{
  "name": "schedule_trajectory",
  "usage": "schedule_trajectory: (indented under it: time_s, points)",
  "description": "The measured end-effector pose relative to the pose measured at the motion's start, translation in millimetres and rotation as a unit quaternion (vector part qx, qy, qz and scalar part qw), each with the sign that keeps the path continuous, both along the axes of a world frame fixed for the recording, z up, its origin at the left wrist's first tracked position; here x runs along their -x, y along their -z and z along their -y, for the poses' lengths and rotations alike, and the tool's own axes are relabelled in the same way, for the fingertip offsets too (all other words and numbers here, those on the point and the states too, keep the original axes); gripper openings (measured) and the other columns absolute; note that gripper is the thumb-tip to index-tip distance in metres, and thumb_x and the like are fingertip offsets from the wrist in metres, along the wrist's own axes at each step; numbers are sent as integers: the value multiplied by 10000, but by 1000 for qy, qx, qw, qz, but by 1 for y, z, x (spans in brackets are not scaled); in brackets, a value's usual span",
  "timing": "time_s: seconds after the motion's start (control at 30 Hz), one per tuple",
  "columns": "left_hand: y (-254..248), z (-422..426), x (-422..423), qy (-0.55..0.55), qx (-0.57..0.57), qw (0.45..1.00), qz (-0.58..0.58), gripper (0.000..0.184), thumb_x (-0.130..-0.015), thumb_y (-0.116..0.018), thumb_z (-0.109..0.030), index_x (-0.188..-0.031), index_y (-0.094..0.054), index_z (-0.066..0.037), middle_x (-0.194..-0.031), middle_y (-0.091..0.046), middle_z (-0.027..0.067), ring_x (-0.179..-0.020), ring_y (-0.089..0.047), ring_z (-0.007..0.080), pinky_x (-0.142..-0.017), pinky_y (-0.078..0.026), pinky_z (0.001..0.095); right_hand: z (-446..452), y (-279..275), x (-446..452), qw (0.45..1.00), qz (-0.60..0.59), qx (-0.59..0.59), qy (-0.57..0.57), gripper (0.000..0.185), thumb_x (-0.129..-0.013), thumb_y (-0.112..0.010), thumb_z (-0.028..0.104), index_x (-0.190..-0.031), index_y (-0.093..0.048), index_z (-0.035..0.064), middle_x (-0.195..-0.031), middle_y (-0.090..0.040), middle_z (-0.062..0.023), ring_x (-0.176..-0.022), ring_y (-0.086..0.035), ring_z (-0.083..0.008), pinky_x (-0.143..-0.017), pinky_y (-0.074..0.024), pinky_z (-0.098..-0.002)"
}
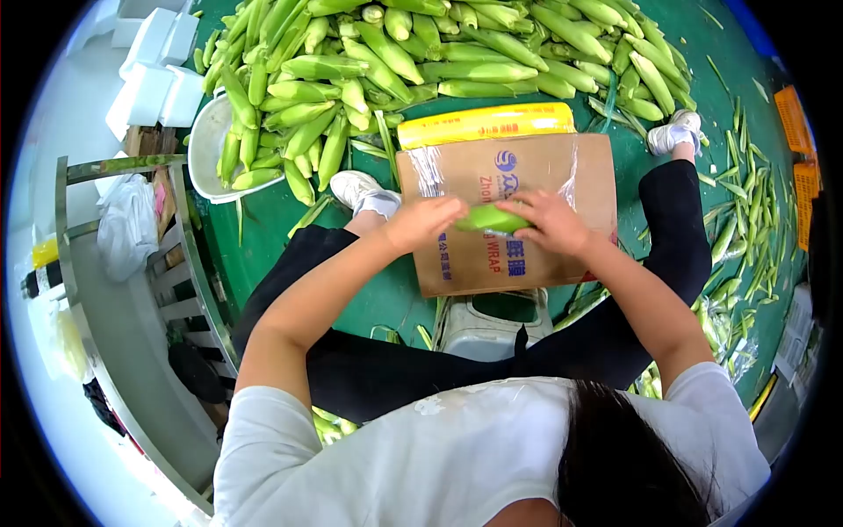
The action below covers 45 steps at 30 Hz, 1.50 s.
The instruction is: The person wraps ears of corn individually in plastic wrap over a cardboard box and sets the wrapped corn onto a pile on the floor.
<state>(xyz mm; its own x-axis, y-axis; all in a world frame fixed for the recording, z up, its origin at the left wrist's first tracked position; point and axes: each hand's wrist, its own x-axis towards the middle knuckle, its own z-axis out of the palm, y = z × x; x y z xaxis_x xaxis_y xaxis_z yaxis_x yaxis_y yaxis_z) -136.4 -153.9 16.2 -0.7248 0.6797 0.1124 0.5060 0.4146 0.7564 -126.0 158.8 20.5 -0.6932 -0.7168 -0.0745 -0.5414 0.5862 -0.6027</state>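
A green ear of corn in its husk lies sideways over the cardboard box, with a glossy, film-like sheen along its lower edge. My right hand grips its right end, thumb and fingers around it. At the other end, my left hand has its fingers pressed together; whatever they pinch is too small to make out. Printed blue and red lettering covers the box top. Along the box's far edge rests a yellow roll of wrap.
A large heap of corn spreads beyond the box, partly filling a white tub. Loose husks litter the green floor at right. A metal-framed rack stands left, below white foam boxes. Orange crates stand far right.
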Motion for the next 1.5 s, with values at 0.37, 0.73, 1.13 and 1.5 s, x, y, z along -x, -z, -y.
schedule_trajectory:
  time_s: [0.37, 0.73, 1.13, 1.5]
  points:
    - [-18, -98, 183, -91, 348, 933, 15, 516, -805, -772, -273, -1280, -604, -159, -1103, -710, 108, -1007, -688, 304, -864, -547, 443, 39, 31, 114, 941, -179, -103, 267, 253, -893, -667, 277, -1053, -642, 83, -1355, -557, -147, -1147, -575, -357, -985, -461, -457]
    - [86, -149, 132, 119, 147, 982, 22, 424, -997, -519, -456, -1403, -577, -350, -1648, -254, 63, -1539, -173, 272, -1201, -195, 589, 69, 9, 60, 986, 75, -138, 54, 804, -642, -829, 419, -1372, -587, 183, -1343, -594, -142, -1193, -596, -306, -1007, -491, -404]
    - [46, -155, 29, 155, 182, 951, -195, 576, -929, -572, -466, -1488, -444, -410, -1622, -311, 64, -1497, -279, 254, -1199, -191, 577, 64, -56, -52, 711, 580, -82, -388, 666, -816, -762, 459, -1340, -608, 78, -1269, -660, -132, -1141, -601, -257, -1003, -455, -406]
    - [12, -199, -92, 61, 155, 968, -188, 659, -896, -611, -120, -1502, -369, -30, -1577, -268, 266, -1460, -283, 393, -1207, -224, 511, -125, -191, -257, 551, 390, 593, 439, 828, -755, -799, 425, -1390, -483, -2, -1295, -623, -188, -1137, -646, -307, -946, -535, -427]
